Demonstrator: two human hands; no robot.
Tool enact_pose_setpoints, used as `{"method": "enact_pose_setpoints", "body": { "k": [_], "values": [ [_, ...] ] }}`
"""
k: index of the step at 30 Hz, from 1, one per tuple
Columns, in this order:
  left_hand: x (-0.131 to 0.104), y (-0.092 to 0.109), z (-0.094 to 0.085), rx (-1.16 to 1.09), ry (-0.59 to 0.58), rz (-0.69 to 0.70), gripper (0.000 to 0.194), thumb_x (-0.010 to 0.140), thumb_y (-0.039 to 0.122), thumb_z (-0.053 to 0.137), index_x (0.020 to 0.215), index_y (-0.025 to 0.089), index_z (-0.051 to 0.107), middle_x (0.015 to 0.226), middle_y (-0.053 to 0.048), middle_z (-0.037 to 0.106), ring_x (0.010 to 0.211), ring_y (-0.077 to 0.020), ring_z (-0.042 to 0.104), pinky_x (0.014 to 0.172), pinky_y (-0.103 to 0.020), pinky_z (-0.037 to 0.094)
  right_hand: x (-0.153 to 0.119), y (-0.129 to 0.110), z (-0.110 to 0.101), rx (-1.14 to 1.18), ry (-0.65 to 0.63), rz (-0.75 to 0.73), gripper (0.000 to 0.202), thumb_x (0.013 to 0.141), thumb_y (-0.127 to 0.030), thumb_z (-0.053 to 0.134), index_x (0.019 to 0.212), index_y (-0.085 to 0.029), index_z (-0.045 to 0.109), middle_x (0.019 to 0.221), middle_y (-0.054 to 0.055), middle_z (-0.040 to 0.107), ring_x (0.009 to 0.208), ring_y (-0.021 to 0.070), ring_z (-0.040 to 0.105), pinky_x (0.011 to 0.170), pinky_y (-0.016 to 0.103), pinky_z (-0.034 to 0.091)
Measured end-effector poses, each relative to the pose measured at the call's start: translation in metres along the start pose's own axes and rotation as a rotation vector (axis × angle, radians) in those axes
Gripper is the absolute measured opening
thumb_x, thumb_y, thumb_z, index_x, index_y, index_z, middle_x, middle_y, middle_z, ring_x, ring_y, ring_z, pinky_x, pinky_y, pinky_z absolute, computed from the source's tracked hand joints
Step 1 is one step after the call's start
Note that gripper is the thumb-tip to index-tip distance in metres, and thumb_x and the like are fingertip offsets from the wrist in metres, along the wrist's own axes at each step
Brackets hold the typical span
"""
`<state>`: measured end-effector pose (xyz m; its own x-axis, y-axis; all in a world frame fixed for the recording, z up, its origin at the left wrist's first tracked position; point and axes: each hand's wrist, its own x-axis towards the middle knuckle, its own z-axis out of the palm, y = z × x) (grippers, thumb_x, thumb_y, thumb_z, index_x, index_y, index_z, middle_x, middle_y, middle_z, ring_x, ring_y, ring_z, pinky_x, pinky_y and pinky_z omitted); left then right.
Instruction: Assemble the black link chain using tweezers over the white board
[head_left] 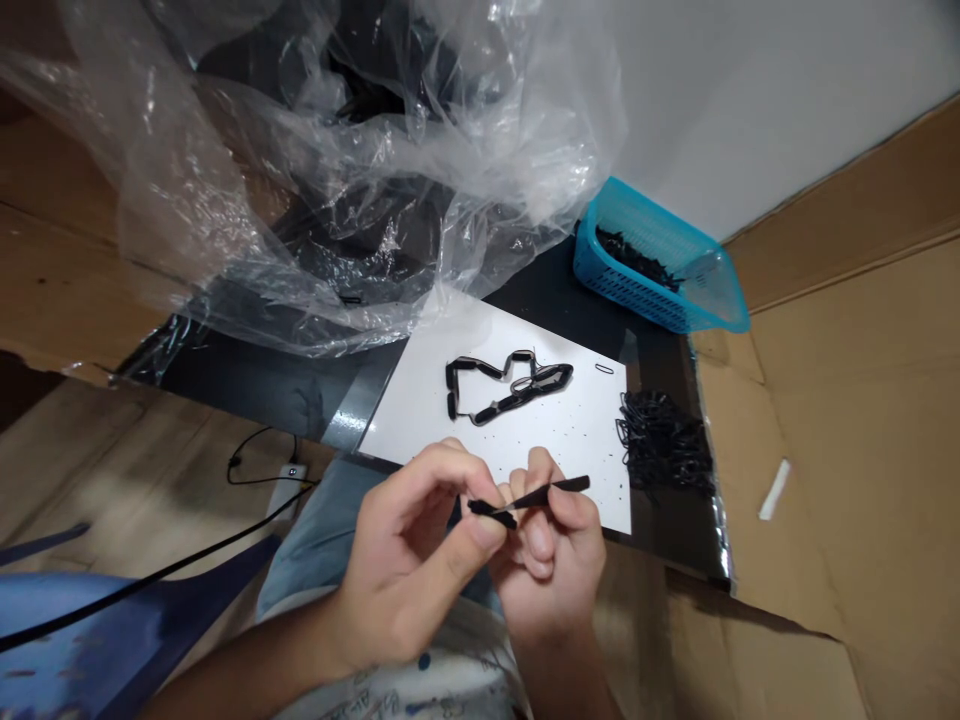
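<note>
My left hand (427,550) pinches a small black strip-like piece (491,514) between thumb and fingertips. In my right hand (559,550) is a slim black tool (559,491) with a narrow pointed tip; its exact kind is unclear. The tip meets the black piece, and both hands are close together over the front edge of a white sheet (405,420). On that sheet lies a loop of linked black segments (551,380). Near the sheet's right corner is a small thin black ring (604,368), with dark crumbs scattered about.
Right of the sheet sits a heap of thin black loops (664,440). A blue plastic basket (637,290) behind it contains dark pieces. Clear plastic sheeting (300,200) covers the back left. Cardboard (840,420) borders the right; a blue chair (150,620) and cable are lower left.
</note>
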<state>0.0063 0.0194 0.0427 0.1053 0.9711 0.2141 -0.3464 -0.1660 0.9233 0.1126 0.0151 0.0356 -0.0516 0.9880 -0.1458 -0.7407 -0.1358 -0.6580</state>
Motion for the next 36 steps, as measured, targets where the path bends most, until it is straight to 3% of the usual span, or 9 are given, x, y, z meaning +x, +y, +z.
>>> {"method": "enact_pose_setpoints", "body": {
  "k": [8,14,16,20,23,26,28,32,36],
  "values": [
    [-0.002,-0.005,0.002,-0.067,0.001,-0.052,0.013,0.089,0.029,0.062,0.081,0.019,0.058,0.066,-0.001,0.048,0.056,-0.0116,0.047,0.047,-0.022,0.04,0.002,-0.002,-0.003,0.102,-0.043,0.099,0.036,0.074,-0.027,0.057,0.055,-0.02,0.028,0.035,-0.012,0.017,0.028,0.0038,0.007,0.029,0.013,0.013],
    [-0.003,-0.008,-0.006,-0.064,-0.016,-0.067,0.009,0.09,0.023,0.059,0.083,0.019,0.058,0.069,-0.001,0.049,0.06,-0.0104,0.045,0.053,-0.02,0.04,0.005,-0.016,-0.012,0.045,-0.009,-0.037,0.017,0.074,-0.022,0.057,0.061,-0.019,0.047,0.038,-0.013,0.019,0.03,0.004,0.008,0.031,0.012,0.017],
    [-0.003,-0.008,-0.008,-0.047,-0.024,-0.058,0.008,0.09,0.023,0.059,0.083,0.019,0.058,0.069,-0.001,0.049,0.061,-0.011,0.046,0.054,-0.02,0.04,0.002,-0.021,-0.024,-0.114,0.076,-0.214,0.01,0.074,-0.021,0.057,0.064,-0.018,0.054,0.037,-0.011,0.028,0.031,0.004,0.016,0.034,0.012,0.025],
    [-0.002,-0.014,-0.013,0.023,-0.015,-0.017,0.002,0.089,0.021,0.058,0.088,0.02,0.059,0.072,-0.002,0.051,0.065,-0.0131,0.049,0.057,-0.022,0.041,-0.009,-0.031,-0.063,-0.676,0.379,-0.679,0.005,0.073,-0.016,0.065,0.075,-0.019,0.062,0.054,-0.005,0.057,0.045,0.0072,0.049,0.041,0.014,0.037],
    [-0.001,-0.02,-0.017,0.074,-0.001,0.007,0.002,0.089,0.019,0.059,0.089,0.02,0.06,0.074,-0.003,0.054,0.068,-0.0144,0.05,0.058,-0.023,0.042,-0.015,-0.042,-0.094,-1.174,0.505,-0.631,0.008,0.078,-0.024,0.069,0.078,-0.018,0.064,0.065,-0.003,0.061,0.053,0.01,0.056,0.047,0.018,0.044],
    [0.002,-0.025,-0.019,0.096,-0.014,0.029,0.005,0.089,0.016,0.057,0.089,0.02,0.06,0.074,-0.002,0.054,0.068,-0.0137,0.05,0.059,-0.022,0.042,-0.018,-0.052,-0.114,-1.556,0.423,-0.6,0.017,0.079,-0.034,0.067,0.076,-0.018,0.065,0.063,-0.001,0.062,0.054,0.0123,0.057,0.05,0.022,0.045],
    [0.003,-0.027,-0.019,0.134,-0.024,0.014,0.01,0.088,0.012,0.056,0.088,0.021,0.059,0.074,-0.001,0.054,0.068,-0.0124,0.049,0.059,-0.02,0.042,-0.021,-0.057,-0.121,-1.665,0.387,-0.634,0.018,0.08,-0.035,0.065,0.074,-0.018,0.064,0.063,-0.001,0.063,0.053,0.0127,0.057,0.051,0.023,0.046],
    [0.003,-0.031,-0.017,0.247,-0.047,-0.035,0.016,0.087,0.007,0.054,0.09,0.023,0.056,0.077,0.002,0.053,0.069,-0.0103,0.05,0.061,-0.018,0.041,-0.032,-0.059,-0.126,-1.629,0.439,-0.69,0.011,0.08,-0.028,0.065,0.077,-0.018,0.064,0.066,0.0,0.064,0.058,0.014,0.06,0.054,0.024,0.047],
    [0.001,-0.036,-0.013,0.325,-0.094,-0.03,0.019,0.089,0.007,0.053,0.096,0.024,0.055,0.083,0.003,0.054,0.075,-0.0095,0.051,0.067,-0.018,0.041,-0.043,-0.053,-0.105,-1.258,0.405,-0.691,0.007,0.08,-0.026,0.065,0.08,-0.019,0.063,0.066,-0.001,0.06,0.06,0.0147,0.057,0.055,0.026,0.045]
  ]
}}
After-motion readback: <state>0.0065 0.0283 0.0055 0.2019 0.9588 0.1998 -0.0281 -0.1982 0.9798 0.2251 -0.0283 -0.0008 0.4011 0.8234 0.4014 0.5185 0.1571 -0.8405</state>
